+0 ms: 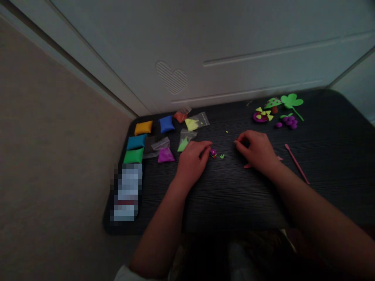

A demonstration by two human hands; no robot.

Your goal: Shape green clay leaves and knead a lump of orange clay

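Note:
My left hand (193, 158) rests on the dark table (228, 195), fingers curled, its fingertips right beside a tiny purple clay flower (213, 152). A small green clay leaf (222, 156) lies just right of the flower. My right hand (256, 150) lies on the table to the right, fingers curled and pinched; whether it holds anything is hidden. A pink flat tool (277, 159) pokes out from under my right hand.
Several clay bags lie at the left: orange (143, 127), blue (166, 124), teal (136, 142), green (133, 155), purple (165, 155), yellow (197, 122). Finished clay figures (277, 113) sit at the back right. A pink modelling stick (296, 163) lies right of my hand. A white cabinet stands behind.

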